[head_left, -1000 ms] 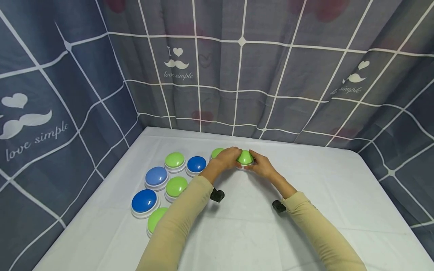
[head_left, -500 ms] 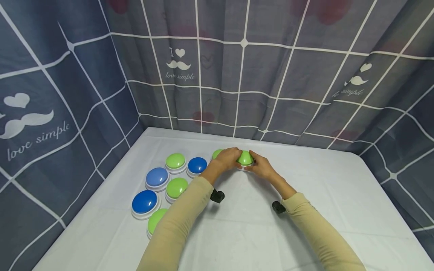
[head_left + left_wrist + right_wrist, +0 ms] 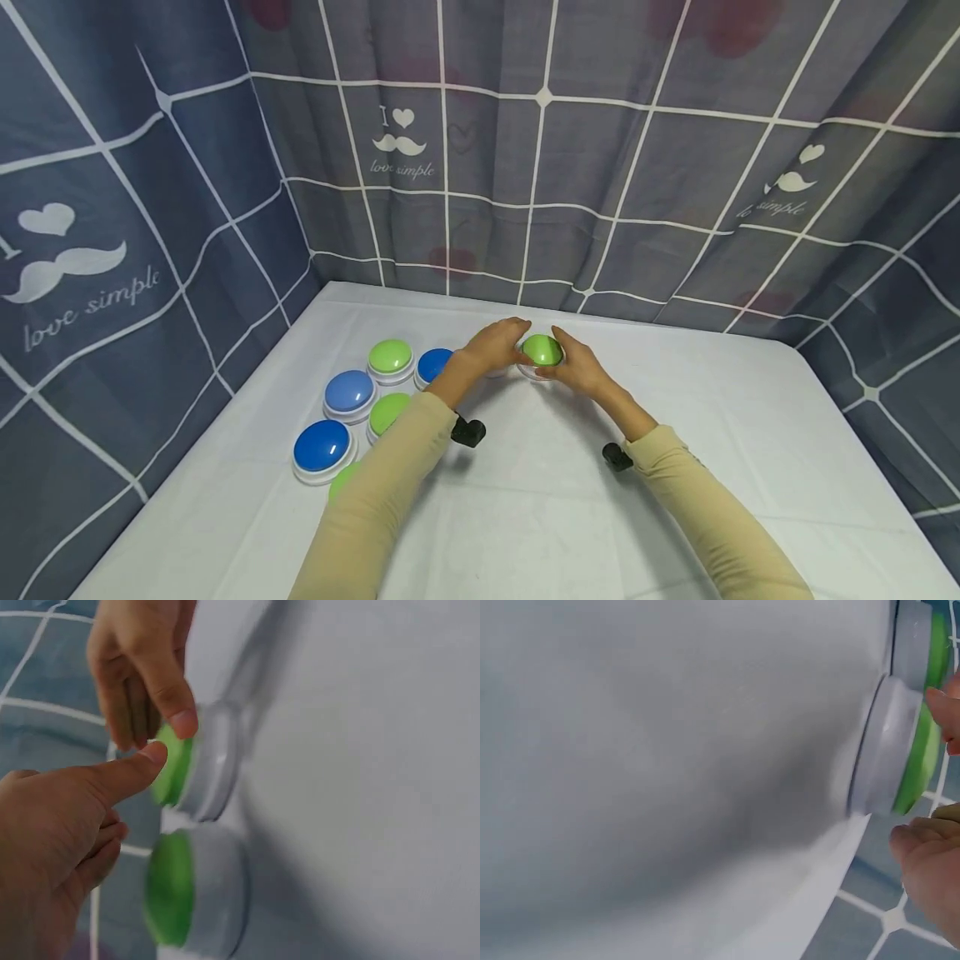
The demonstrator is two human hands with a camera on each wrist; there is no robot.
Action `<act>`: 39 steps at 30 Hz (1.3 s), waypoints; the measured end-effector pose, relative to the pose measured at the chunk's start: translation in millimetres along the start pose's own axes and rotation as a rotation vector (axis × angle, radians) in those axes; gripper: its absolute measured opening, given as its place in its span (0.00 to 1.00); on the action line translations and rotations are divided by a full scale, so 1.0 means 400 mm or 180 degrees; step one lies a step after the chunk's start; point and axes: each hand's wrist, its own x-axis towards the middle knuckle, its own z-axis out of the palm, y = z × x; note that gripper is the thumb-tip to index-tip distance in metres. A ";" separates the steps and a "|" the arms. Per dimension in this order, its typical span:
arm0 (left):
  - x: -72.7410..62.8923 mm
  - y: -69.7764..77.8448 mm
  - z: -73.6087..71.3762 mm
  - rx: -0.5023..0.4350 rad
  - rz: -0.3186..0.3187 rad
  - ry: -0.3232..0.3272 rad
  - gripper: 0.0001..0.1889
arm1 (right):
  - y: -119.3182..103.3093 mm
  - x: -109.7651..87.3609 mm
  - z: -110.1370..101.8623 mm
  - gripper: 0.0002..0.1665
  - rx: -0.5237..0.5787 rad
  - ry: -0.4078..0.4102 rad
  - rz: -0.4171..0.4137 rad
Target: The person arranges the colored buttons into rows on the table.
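Observation:
A push button [image 3: 542, 350] with a green dome and white base stands on the table between my hands. My right hand [image 3: 581, 367] curves round its right side, with the thumb [image 3: 180, 720] overlapping the dome's edge in the left wrist view. To its left, my left hand [image 3: 491, 346] spreads thumb and fingers, the thumb [image 3: 139, 769] pointing at the dome. A second green push button [image 3: 214, 892] sits close beside the first in the left wrist view. In the head view my left hand almost covers it.
More push buttons stand at the left: a dark blue one [image 3: 322, 446], a lighter blue one [image 3: 350, 392] and a green one [image 3: 390, 357]. The left sleeve [image 3: 378, 500] partly covers others. Grid-patterned curtains [image 3: 480, 150] hang behind the white table [image 3: 720, 392].
My left hand has come off the green push button and moved a little left, its fingers spreading and hiding the neighbouring green one. My right hand has stayed almost still.

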 end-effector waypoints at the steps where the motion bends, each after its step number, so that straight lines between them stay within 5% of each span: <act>1: -0.010 -0.007 -0.012 -0.0068 -0.0032 0.0016 0.40 | -0.007 0.002 0.002 0.55 0.0013 0.0019 -0.0025; 8: -0.098 -0.089 -0.085 -0.0340 -0.0284 -0.0037 0.43 | -0.083 0.010 0.031 0.56 0.0061 0.0015 -0.0380; 19: -0.233 -0.194 -0.129 -0.0070 -0.0444 -0.0467 0.50 | -0.197 0.032 0.110 0.56 -0.0540 -0.0329 -0.0998; 31: -0.261 -0.216 -0.128 0.0186 -0.0755 -0.0838 0.50 | -0.232 0.070 0.182 0.52 -0.1328 -0.0325 -0.1433; 39: -0.272 -0.237 -0.099 0.0104 -0.0641 -0.0820 0.35 | -0.220 0.081 0.215 0.49 -0.1548 -0.0366 -0.1396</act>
